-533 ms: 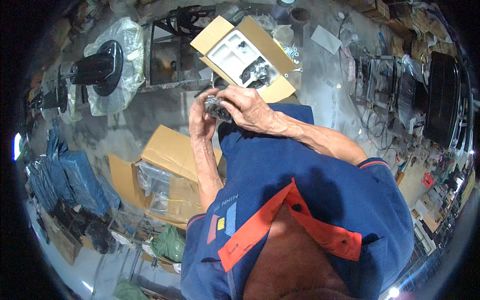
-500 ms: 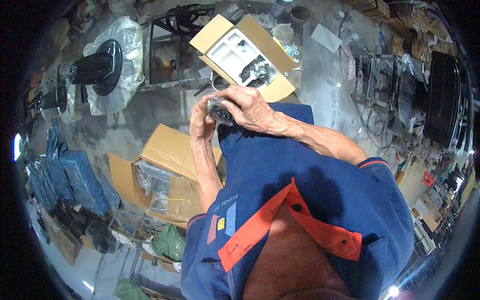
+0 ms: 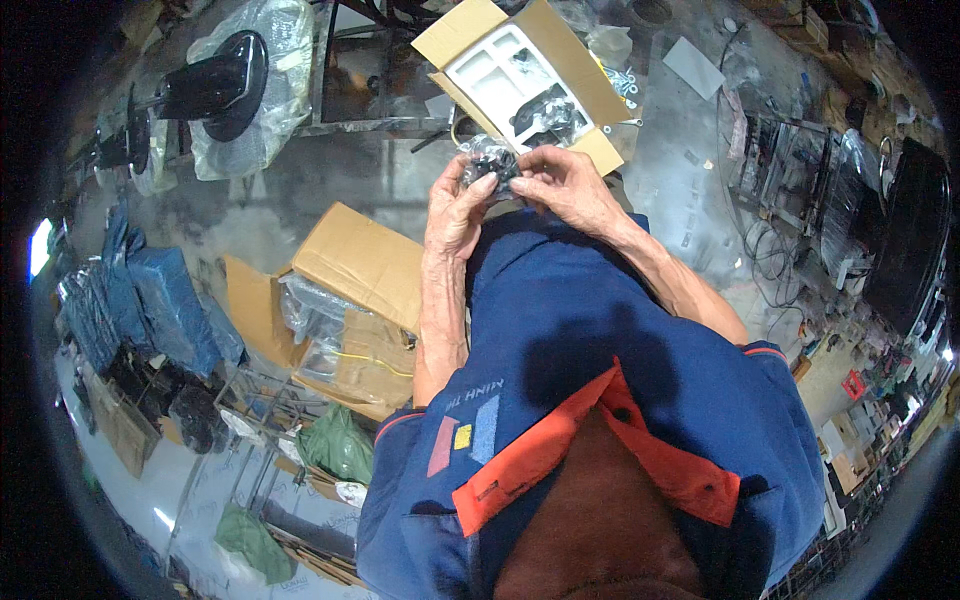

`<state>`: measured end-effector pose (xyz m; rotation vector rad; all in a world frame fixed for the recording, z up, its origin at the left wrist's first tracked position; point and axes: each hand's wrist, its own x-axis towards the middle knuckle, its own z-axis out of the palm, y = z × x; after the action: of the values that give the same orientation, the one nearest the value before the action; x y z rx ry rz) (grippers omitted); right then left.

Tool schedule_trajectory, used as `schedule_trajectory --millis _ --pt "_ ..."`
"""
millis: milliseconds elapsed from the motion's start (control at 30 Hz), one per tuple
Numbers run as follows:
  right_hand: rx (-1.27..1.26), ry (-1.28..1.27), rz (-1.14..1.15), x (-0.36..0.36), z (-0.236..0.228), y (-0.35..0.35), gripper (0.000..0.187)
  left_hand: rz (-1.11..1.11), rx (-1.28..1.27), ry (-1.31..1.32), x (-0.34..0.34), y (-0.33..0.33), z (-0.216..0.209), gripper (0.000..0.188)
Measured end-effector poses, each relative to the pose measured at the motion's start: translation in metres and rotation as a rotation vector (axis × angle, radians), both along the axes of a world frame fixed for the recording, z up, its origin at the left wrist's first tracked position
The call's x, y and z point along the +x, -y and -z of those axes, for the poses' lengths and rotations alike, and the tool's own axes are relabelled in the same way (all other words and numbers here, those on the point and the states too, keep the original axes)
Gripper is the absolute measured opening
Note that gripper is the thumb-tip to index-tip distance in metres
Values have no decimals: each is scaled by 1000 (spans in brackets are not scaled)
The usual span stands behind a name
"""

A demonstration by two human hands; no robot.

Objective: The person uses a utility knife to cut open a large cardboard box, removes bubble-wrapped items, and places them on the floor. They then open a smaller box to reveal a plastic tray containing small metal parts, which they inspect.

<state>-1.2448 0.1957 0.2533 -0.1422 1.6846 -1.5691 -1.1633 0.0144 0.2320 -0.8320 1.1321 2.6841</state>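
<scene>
Between my two hands is a clear plastic bag of small black parts point(image 3: 490, 166); their exact kind is too small to tell. My left hand point(image 3: 458, 208) grips the bag from its left side, thumb pressed on the front. On the other side, my right hand point(image 3: 565, 185) pinches the bag's right edge between thumb and fingers. Just beyond my hands stands an open cardboard box point(image 3: 590, 70) with its flaps spread. Inside it lies a white foam tray point(image 3: 476, 72) with moulded compartments, some holding black parts wrapped in clear plastic.
At left a second open carton point(image 3: 360, 262) holds clear plastic wrapping. A black round-based stand point(image 3: 238, 85) rests on bubble wrap farther left. Blue plastic-wrapped bundles point(image 3: 165, 305) lie at the far left. Metal racks point(image 3: 785, 165) and loose cables point(image 3: 772, 250) are at the right.
Both hands have shifted right and slightly up in view with the bag. My right hand has moved from over the bag to its right side, exposing more of the black parts.
</scene>
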Motion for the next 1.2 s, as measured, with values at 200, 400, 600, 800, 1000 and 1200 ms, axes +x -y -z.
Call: schedule_trajectory --millis 200,400,600,800,1000,1200 --pt "26 -95 24 5 3 3 17 53 -128 72 -2 1 -4 45" --pt "36 -308 -102 3 -11 -3 19 340 -378 115 1 16 -17 28" --pt "56 -9 -21 -6 -25 -8 15 243 -341 38 0 8 -20 25" --pt "128 -79 -9 -12 -29 -9 14 69 -239 -35 -4 -5 -14 23" --pt "30 -67 14 -10 -32 -3 15 -39 -78 -44 -9 -6 -10 20" --pt "24 -146 37 -12 -25 3 16 -98 -70 -19 -13 -1 -8 22"
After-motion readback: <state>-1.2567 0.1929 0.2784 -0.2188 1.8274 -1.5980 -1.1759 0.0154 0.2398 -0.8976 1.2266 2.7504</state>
